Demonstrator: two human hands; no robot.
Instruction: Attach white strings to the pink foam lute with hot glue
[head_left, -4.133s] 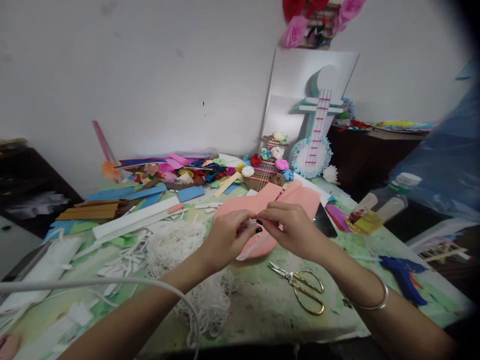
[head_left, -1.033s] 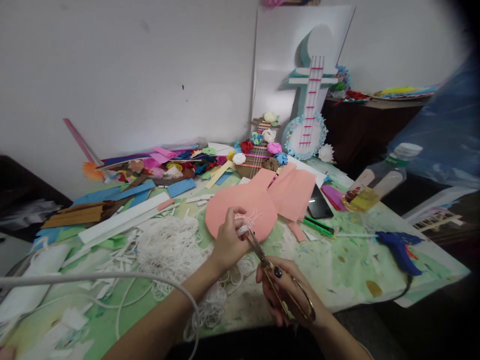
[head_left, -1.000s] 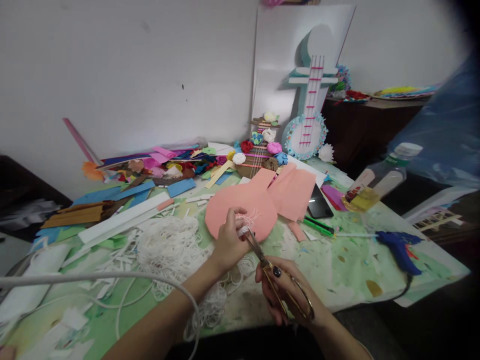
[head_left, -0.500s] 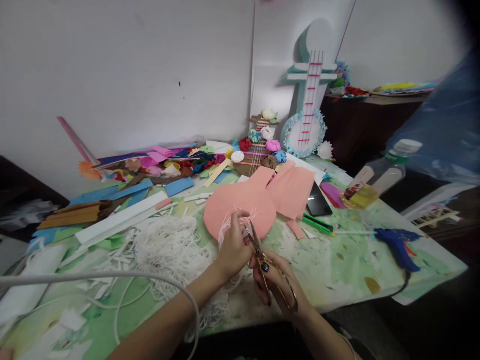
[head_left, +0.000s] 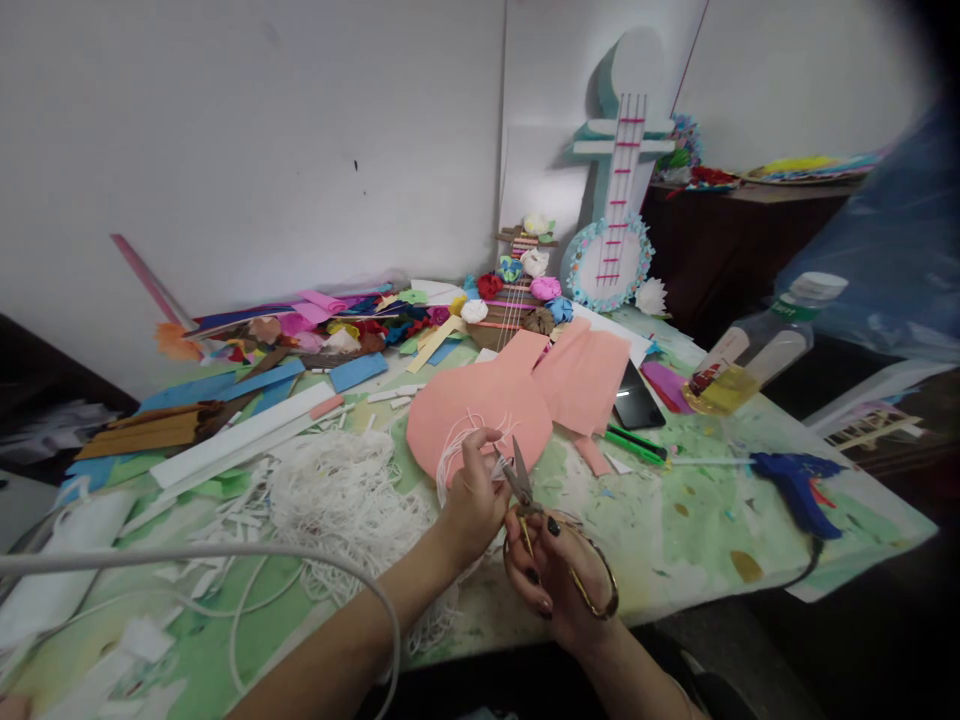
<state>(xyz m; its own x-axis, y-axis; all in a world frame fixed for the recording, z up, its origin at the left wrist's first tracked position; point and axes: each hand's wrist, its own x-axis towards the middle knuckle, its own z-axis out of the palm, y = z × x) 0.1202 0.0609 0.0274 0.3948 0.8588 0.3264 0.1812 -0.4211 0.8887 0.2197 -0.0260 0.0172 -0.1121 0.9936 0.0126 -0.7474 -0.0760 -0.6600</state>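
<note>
Pinched in my left hand (head_left: 476,500) is a bundle of thin white string (head_left: 457,445), its loose ends fanning over a flat pink instrument-shaped piece (head_left: 450,400). My right hand (head_left: 559,570) grips gold-handled scissors (head_left: 523,482) by the loops, the blades parted and pointing up beside my left fingertips. Whether any strand lies between the blades is too small to tell. A large tangled heap of white string (head_left: 337,510) spreads left of my left forearm. Sheets of pink crepe paper (head_left: 585,375) lie against the pink piece's right side.
A blue glue gun (head_left: 799,485), a green cutter (head_left: 636,445), a black phone (head_left: 637,398) and a plastic bottle (head_left: 772,340) lie or stand to the right. A white cable (head_left: 300,552) arches across the left foreground. Paper scraps and a decorated model instrument (head_left: 611,250) are at the back.
The scissors have drawn slightly right, their blades wider apart and more upright. My right hand has turned and its fingers have spread in the handles. My left hand stays nearly in place.
</note>
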